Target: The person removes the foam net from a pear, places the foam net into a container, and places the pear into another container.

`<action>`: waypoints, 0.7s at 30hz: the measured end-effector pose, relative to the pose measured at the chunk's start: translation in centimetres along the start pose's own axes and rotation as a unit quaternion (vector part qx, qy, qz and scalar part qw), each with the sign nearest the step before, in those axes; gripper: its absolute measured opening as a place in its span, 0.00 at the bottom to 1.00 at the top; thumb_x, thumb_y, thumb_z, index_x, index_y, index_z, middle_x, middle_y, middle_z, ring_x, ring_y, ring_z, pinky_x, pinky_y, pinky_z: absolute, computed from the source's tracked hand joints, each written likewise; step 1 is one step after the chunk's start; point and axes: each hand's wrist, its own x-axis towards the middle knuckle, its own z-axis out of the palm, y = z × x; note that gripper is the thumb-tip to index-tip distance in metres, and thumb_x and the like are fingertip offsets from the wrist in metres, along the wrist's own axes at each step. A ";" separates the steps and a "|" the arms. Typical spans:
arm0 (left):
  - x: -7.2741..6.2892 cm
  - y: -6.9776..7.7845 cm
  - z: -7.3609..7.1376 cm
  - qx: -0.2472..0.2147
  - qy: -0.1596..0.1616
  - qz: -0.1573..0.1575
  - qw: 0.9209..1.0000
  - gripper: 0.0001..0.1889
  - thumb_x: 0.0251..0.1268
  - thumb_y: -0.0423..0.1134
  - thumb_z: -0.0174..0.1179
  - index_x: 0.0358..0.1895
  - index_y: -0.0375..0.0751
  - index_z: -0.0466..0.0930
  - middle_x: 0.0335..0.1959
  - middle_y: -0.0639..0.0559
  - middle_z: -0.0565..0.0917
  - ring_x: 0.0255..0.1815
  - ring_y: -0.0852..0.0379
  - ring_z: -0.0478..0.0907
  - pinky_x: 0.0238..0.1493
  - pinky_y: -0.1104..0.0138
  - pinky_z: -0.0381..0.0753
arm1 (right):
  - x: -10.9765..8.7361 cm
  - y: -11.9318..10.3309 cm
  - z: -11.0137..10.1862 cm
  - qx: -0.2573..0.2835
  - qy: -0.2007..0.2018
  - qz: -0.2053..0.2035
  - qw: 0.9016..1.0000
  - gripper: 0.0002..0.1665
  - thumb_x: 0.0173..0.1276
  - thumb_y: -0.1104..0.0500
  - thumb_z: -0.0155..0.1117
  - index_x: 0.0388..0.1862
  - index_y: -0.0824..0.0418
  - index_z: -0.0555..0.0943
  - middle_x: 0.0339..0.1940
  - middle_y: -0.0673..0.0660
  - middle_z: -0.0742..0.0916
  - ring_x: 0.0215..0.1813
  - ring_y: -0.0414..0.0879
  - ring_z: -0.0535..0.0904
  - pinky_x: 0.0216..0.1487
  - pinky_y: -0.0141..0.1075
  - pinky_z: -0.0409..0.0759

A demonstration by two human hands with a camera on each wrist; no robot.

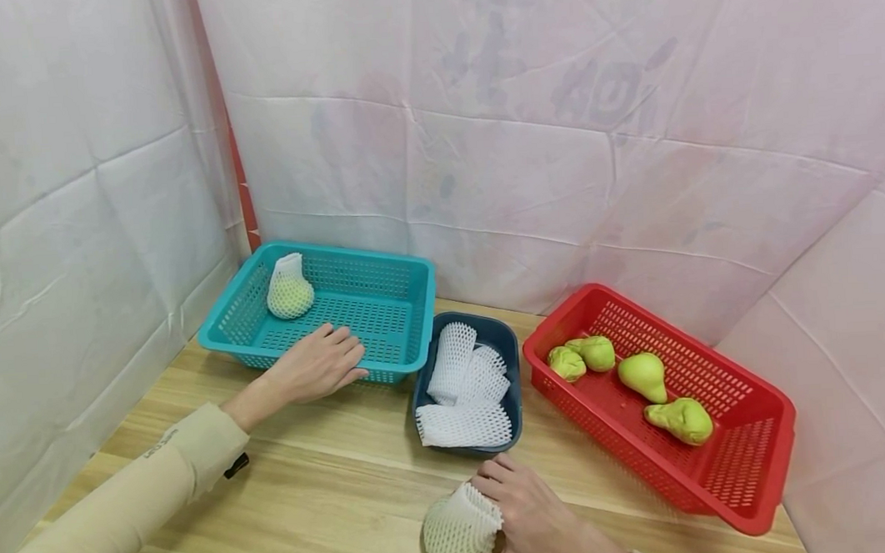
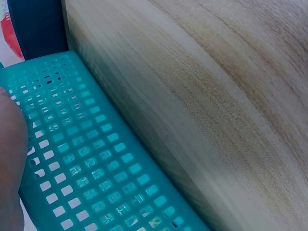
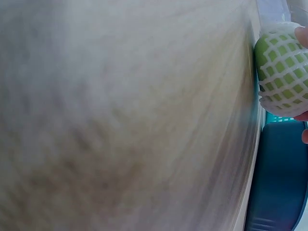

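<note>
My right hand [image 1: 528,512] grips a pear in a white foam net [image 1: 456,533] low over the front of the wooden table. In the right wrist view, green skin shows through the mesh of this netted pear [image 3: 283,72], with only fingertips at the frame's edge. My left hand [image 1: 319,365] rests on the near rim of the teal basket [image 1: 247,351], fingers reaching over it. The left wrist view shows the basket's perforated wall [image 2: 103,159] beside part of that hand. Another netted pear [image 1: 291,294] sits at the basket's left end.
Between the larger baskets stands a dark blue tray [image 1: 514,390] with several white foam nets [image 1: 465,426]. To the right, a red basket [image 1: 608,435] holds several bare pears [image 1: 643,376]. Pale cloth [image 1: 498,182] hangs behind the wooden table [image 1: 319,500].
</note>
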 end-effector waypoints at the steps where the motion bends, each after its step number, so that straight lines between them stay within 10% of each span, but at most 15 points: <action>1: 0.0 0.0 0.0 0.000 0.000 0.000 1.000 0.32 0.88 0.58 0.21 0.36 0.45 0.72 0.30 0.53 0.77 0.33 0.52 0.65 0.40 0.62 0.62 | 0.0 0.1 0.0 0.000 0.006 -0.004 1.000 0.36 0.57 0.21 0.68 0.47 0.47 0.82 0.39 0.40 0.85 0.42 0.37 0.77 0.48 0.32 0.73; 21: -0.1 0.0 0.1 -0.007 -0.003 -0.002 1.000 0.32 0.89 0.58 0.21 0.37 0.44 0.72 0.31 0.53 0.78 0.34 0.53 0.66 0.40 0.62 0.63 | 0.1 0.7 -0.1 -0.006 0.062 -0.034 0.997 0.32 0.51 0.28 0.75 0.43 0.48 0.81 0.34 0.41 0.84 0.37 0.37 0.77 0.44 0.32 0.73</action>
